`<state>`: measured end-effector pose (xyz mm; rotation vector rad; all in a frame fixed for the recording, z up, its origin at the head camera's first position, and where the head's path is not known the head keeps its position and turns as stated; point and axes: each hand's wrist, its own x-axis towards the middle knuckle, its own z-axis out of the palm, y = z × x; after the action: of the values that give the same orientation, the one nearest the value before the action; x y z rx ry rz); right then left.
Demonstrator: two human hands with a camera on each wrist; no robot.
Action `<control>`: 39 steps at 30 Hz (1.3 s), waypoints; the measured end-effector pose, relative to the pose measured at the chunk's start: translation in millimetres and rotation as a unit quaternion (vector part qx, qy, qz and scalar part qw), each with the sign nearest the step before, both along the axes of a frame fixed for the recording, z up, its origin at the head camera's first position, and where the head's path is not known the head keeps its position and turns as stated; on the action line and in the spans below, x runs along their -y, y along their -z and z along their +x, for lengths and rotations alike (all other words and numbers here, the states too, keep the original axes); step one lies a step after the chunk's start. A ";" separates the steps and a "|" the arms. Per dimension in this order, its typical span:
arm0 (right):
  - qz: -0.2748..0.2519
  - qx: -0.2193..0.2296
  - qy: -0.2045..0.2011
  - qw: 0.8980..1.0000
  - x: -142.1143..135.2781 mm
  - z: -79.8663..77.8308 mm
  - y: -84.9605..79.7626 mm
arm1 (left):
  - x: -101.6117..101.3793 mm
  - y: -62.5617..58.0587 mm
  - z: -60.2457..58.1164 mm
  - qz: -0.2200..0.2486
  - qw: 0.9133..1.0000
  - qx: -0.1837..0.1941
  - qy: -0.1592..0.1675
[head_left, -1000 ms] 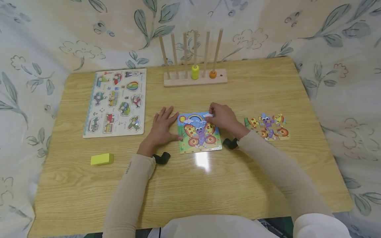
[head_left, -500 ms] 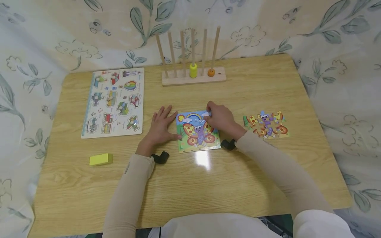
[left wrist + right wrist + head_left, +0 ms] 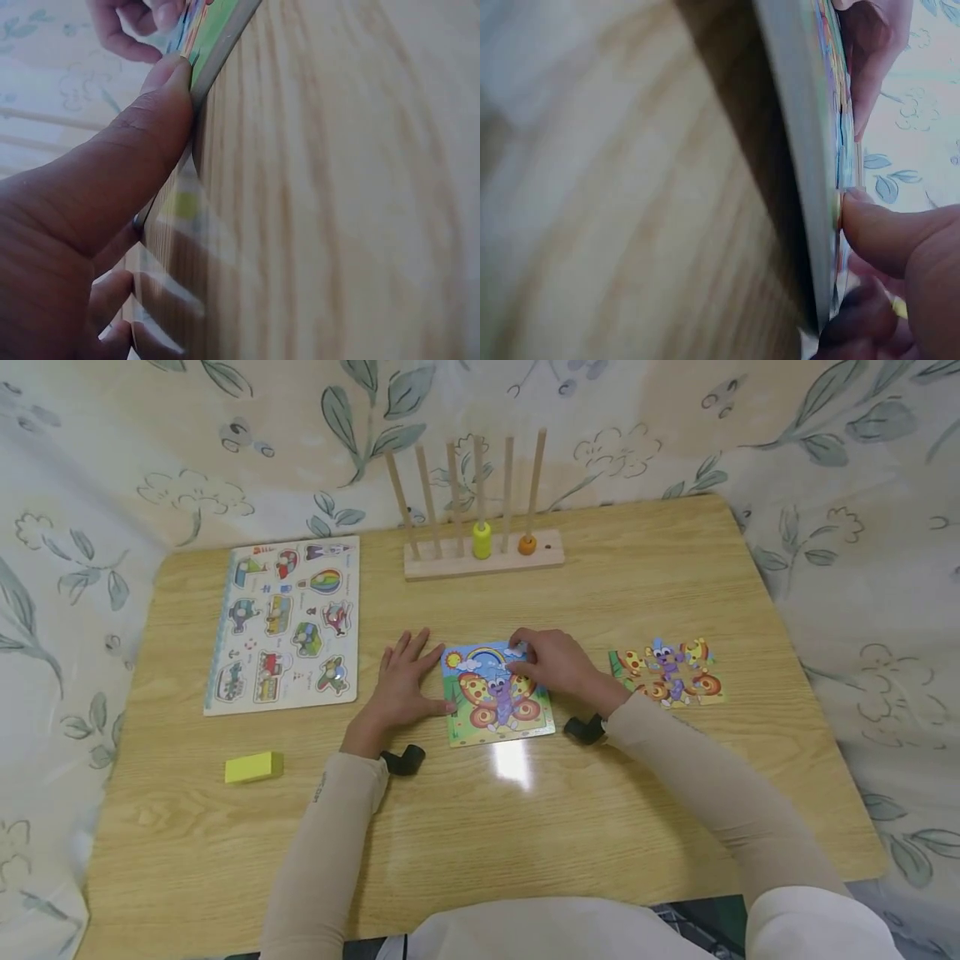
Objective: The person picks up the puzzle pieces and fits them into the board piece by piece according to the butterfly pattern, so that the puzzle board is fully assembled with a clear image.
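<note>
A square butterfly puzzle board [image 3: 498, 727] lies in front of the person. Beside it my left hand [image 3: 400, 687] rests with its fingers spread straight, the thumb on the board's left edge; the left wrist view shows the thumb tip [image 3: 171, 79] on the rim. My right hand [image 3: 558, 662] is over the board's upper right corner. Its thumb and forefinger are bent about a puzzle piece near the cloud, mostly hidden by the hand. In the right wrist view the thumb [image 3: 870, 225] presses at that piece's edge, the other fingers curled below.
Several loose butterfly pieces [image 3: 667, 672] lie right of the board. At the back stands a wooden peg rack [image 3: 450, 568] with yellow and orange beads. A vehicle puzzle board [image 3: 300, 689] lies at the left, with a yellow block [image 3: 252, 767] in front of it.
My right hand has shifted slightly left and towards the body over the board, its thumb lower and showing more apart from the forefinger. The left hand stays at the board's left edge.
</note>
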<state>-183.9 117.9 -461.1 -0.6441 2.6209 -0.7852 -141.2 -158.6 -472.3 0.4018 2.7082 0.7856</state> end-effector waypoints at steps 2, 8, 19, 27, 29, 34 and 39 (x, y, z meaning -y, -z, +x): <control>0.015 -0.003 -0.002 1.000 0.4 -0.3 0.5 | 0.5 1.6 0.3 -0.004 1.000 0.000 0.001; 0.030 -0.010 0.011 0.999 3.9 -1.7 -4.8 | -0.4 3.3 -1.2 0.004 1.000 -0.008 -0.001; 0.081 -0.007 0.071 0.994 11.1 -2.1 -7.5 | -2.5 4.3 -1.7 0.014 1.000 -0.011 0.003; 0.021 0.007 0.050 0.999 -12.8 -1.5 -16.0 | -3.0 3.9 1.3 0.013 1.000 -0.003 -0.001; 0.032 -0.002 0.055 0.998 -33.6 -2.5 -23.8 | -3.0 4.0 2.3 0.013 1.000 0.001 -0.001; 0.116 0.007 0.061 0.991 -94.1 -2.4 -43.0 | -1.8 3.5 3.0 0.010 1.000 -0.004 -0.002; 0.162 0.033 0.042 0.985 -125.5 3.5 -37.4 | -1.0 3.6 3.3 0.007 1.000 -0.010 -0.004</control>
<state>-180.4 243.4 -423.7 -0.4097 2.6446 -0.3785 -137.9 -157.6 -475.9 0.4026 2.7256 0.8073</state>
